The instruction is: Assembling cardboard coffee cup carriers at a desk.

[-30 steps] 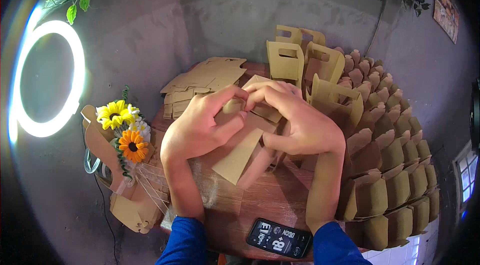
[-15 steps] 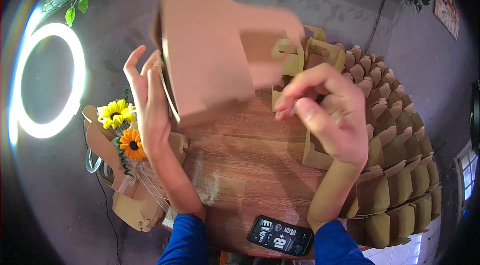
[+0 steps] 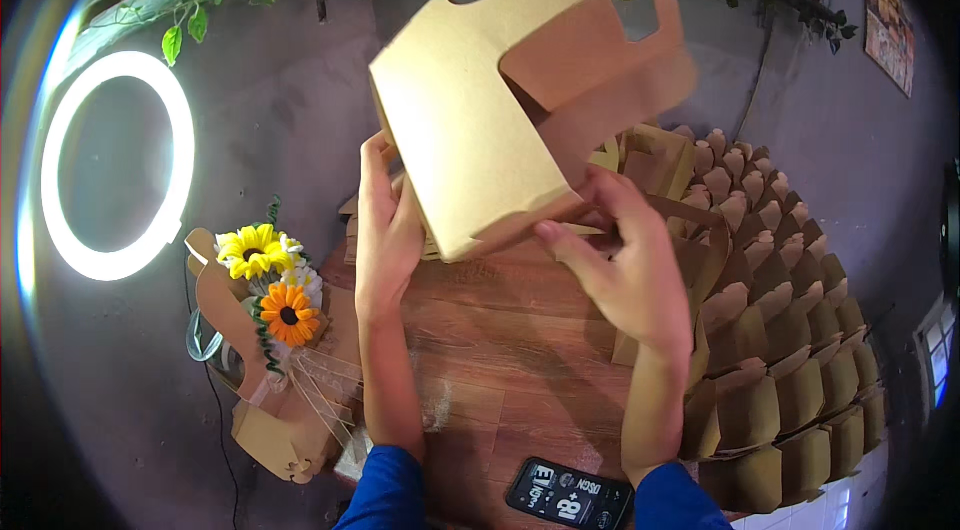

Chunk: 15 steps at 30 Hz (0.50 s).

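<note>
A brown cardboard box with a cut-out handle is raised and tilted above the table. My left hand supports its left underside, with part of the fingers hidden behind the box. At the lower right corner, my right hand pinches the cardboard edge between thumb and fingers. The box's right side gapes, and flaps show inside it.
Many brown boxes stand in rows at the right. On the left are a cardboard holder and artificial flowers. A phone lies on the wooden table at its near edge. A ring light glows at far left.
The box has turned and moved right, its handle now higher. My right hand, apart from it before, has come to grip its lower corner. My left hand has shifted right with it.
</note>
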{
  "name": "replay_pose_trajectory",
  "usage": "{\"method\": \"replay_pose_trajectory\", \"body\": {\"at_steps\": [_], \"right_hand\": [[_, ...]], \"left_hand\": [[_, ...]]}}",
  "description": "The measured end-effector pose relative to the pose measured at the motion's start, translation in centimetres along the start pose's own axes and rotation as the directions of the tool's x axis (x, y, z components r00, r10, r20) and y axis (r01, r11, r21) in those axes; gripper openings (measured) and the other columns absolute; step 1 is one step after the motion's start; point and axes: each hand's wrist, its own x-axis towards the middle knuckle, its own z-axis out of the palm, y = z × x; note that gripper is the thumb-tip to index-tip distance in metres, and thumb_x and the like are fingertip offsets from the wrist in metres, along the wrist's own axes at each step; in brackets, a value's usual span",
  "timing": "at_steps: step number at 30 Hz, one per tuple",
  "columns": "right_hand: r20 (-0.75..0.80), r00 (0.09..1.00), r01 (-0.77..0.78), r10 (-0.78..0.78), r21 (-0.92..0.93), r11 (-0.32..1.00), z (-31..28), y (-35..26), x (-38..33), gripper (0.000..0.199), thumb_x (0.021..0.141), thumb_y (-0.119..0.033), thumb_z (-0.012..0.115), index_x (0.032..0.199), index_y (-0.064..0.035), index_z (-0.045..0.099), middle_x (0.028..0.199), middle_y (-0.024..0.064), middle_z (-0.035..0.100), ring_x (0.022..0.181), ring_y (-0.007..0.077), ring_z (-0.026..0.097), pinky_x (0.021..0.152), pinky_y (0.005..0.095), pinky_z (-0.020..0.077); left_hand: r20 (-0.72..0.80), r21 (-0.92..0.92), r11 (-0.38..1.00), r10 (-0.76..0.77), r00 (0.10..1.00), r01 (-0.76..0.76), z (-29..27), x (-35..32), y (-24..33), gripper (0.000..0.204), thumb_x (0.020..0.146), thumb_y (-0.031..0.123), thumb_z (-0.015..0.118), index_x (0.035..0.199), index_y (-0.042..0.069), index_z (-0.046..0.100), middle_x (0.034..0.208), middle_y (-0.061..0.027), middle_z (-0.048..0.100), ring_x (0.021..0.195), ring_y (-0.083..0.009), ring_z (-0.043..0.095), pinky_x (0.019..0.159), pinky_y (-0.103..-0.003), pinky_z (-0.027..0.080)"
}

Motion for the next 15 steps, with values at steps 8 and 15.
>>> {"method": "replay_pose_trajectory", "body": {"at_steps": [8,15], "right_hand": [[0.06,0.968,-0.115,0.242,-0.754,0.646,-2.4,-4.2,-3.0,0.02,0.084,-0.025,0.074,0.097,-0.0099,0.071,0.107,0.0178,0.063,0.084,0.0388,0.068,0.074,0.0462,0.0544],[0.227,0.88,-0.013,0.417,-0.866,0.499,0.3,0.8,-2.4,0.014,0.079,-0.02,0.076,0.084,-0.0075,0.072,0.09,0.0146,0.068,0.087,0.0362,0.067,0.075,0.046,0.0526]], "left_hand": [[0.295,0.044,0.96,-0.275,0.915,0.275,-1.8,0.0,1.4,0.048,0.106,0.032,0.048,0.146,0.01,0.037,0.144,-0.0184,0.046,0.111,-0.0234,0.063,0.091,-0.036,0.051],[0.672,0.523,0.851,-0.444,0.593,0.046,1.2,-1.5,-2.4,0.086,0.083,0.059,0.072,0.146,0.011,0.039,0.113,-0.0221,0.067,0.109,-0.0359,0.064,0.09,-0.043,0.051]]}}
